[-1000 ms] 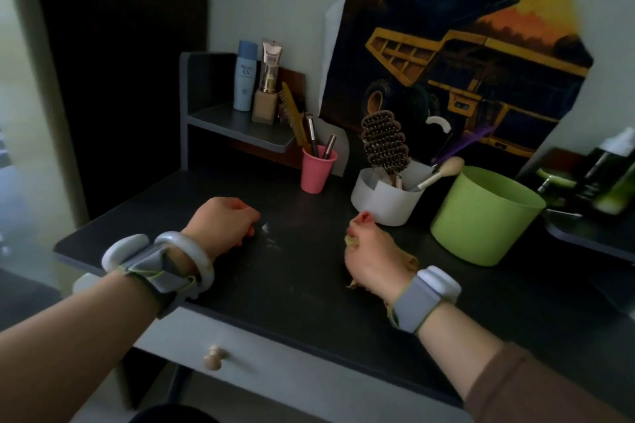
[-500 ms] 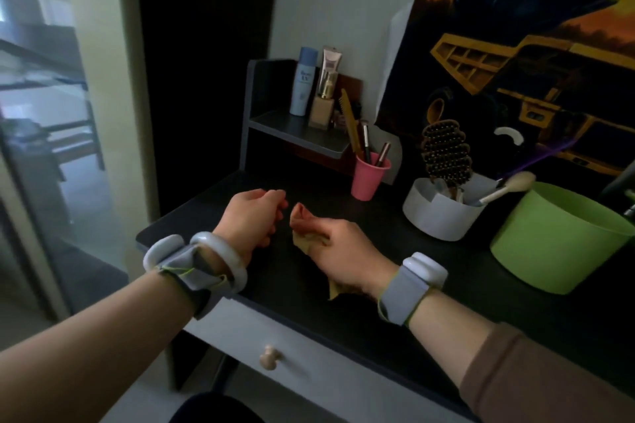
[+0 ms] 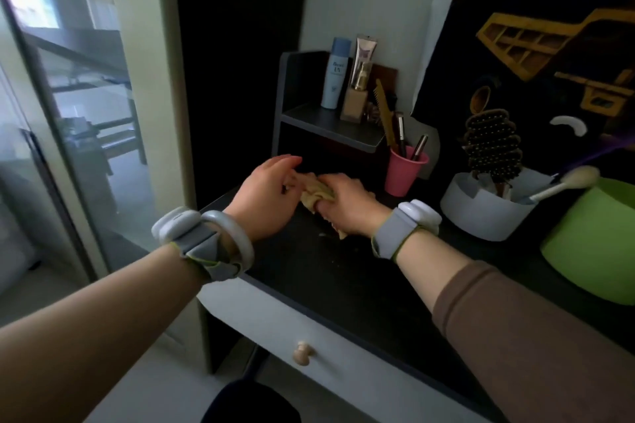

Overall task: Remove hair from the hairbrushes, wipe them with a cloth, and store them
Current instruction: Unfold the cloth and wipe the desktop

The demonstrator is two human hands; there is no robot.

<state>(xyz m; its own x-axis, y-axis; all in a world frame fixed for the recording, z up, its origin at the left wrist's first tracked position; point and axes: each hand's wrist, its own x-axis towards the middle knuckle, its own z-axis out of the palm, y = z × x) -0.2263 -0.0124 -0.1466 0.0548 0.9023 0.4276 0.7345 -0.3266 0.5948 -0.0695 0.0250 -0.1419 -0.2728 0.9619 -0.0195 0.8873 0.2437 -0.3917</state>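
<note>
A crumpled yellow cloth sits bunched just above the dark desk top near its left end. My right hand grips it from the right. From the left, my left hand meets it and its curled fingertips pinch the cloth's edge. A dark paddle hairbrush stands upright, bristles facing me, in a white round holder to the right. A second brush with a pale rounded end leans out of the same holder.
A pink cup with pens and a yellow comb stands behind my hands. Bottles sit on a small dark shelf. A green bucket is at far right. Below the desk edge is a drawer knob; a glass door lies left.
My view swung left. My right hand carried the cloth leftward across the desk, and my left hand came up from the desk to meet it.
</note>
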